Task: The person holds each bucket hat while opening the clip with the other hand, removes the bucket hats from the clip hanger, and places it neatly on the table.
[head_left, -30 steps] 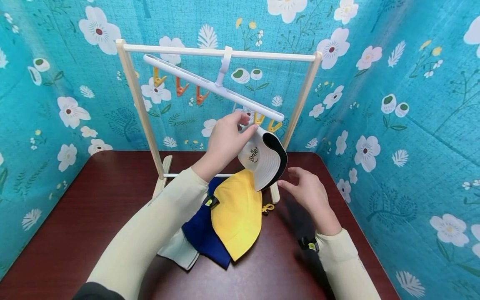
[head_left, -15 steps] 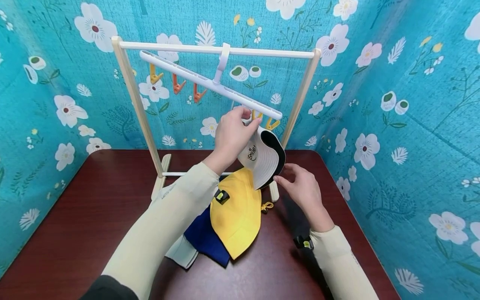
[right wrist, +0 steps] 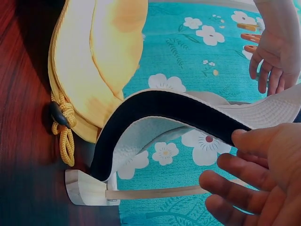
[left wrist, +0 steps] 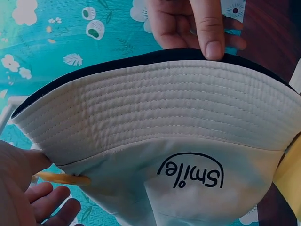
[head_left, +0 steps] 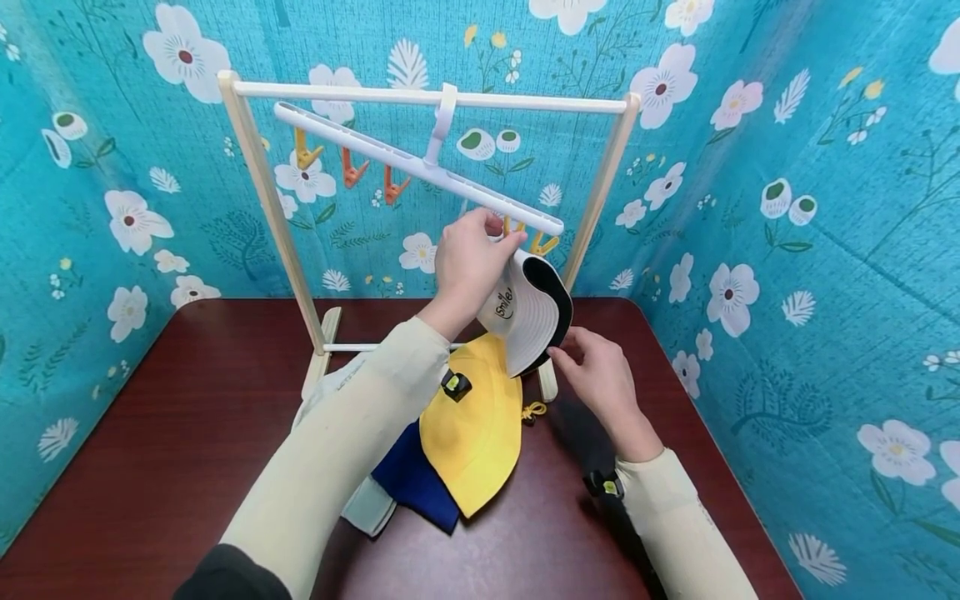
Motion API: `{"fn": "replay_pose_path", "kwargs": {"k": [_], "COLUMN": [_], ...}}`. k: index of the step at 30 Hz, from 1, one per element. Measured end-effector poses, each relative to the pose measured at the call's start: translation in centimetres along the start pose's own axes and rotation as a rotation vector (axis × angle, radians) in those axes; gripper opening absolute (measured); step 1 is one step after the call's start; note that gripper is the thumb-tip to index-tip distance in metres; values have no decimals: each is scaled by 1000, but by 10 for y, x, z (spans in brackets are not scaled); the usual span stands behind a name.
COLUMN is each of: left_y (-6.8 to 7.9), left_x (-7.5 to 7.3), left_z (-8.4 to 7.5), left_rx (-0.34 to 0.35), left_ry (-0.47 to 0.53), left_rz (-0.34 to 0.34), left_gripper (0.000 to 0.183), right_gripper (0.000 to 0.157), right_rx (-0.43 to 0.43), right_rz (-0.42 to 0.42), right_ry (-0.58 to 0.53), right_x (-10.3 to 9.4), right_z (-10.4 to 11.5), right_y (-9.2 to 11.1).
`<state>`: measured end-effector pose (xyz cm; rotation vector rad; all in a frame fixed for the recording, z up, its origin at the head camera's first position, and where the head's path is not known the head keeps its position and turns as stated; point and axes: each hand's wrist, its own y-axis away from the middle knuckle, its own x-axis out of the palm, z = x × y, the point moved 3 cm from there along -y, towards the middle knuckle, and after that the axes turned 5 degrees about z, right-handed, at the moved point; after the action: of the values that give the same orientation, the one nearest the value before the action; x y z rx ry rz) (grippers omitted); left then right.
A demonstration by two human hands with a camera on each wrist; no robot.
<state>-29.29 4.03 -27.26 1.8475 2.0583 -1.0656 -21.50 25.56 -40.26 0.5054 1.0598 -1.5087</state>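
Note:
A white bucket hat (head_left: 534, 321) with a black-lined brim and the word "Smile" hangs under the right end of a lilac clip hanger (head_left: 420, 169). My right hand (head_left: 600, 383) pinches the brim's lower edge; its thumb (left wrist: 212, 44) lies on the brim's stitched face. Up at the hat's other end is my left hand (head_left: 471, 260), beside a yellow clip (left wrist: 61, 178) that overlaps the hat. The left thumb touches the brim's corner, while the other left fingers (right wrist: 270, 77) hang loose, apart from the fabric. A second yellow clip (head_left: 543, 243) hangs further right.
The hanger hooks over a wooden rack's top bar (head_left: 337, 93). Orange clips (head_left: 352, 171) and another yellow clip (head_left: 306, 152) hang at its left. On the table (head_left: 150, 417) lie a yellow hat (head_left: 472, 433), a dark blue item (head_left: 416, 479) and a pale grey cloth item (head_left: 369, 507).
My right hand has come in from the right and taken hold of the brim. The left hand has shifted slightly right and up along the hat.

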Motion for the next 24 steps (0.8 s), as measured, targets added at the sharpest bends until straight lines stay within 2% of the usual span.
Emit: {"fn": "replay_pose_path", "kwargs": {"k": [8,15,20,24], "left_y": [-10,-15,-16,-16], "left_x": [0,3,4,6], "left_z": [-4,1,-2,-5], "left_rx": [-80,-142,-176,-189], "left_ry": [12,74,29,-15], "left_rz": [21,66,77,60], "left_gripper": [38,37,42,46], "right_gripper": [18,14,12,12], "right_rx": [-57,-129,-142,-156], "right_rz": [-58,-76,-58,-51], "right_ry": [6,39,34,12], "right_x": [0,4,6,9], "right_z": [2,4,8,12], "right_y": [1,2,4,5]}}
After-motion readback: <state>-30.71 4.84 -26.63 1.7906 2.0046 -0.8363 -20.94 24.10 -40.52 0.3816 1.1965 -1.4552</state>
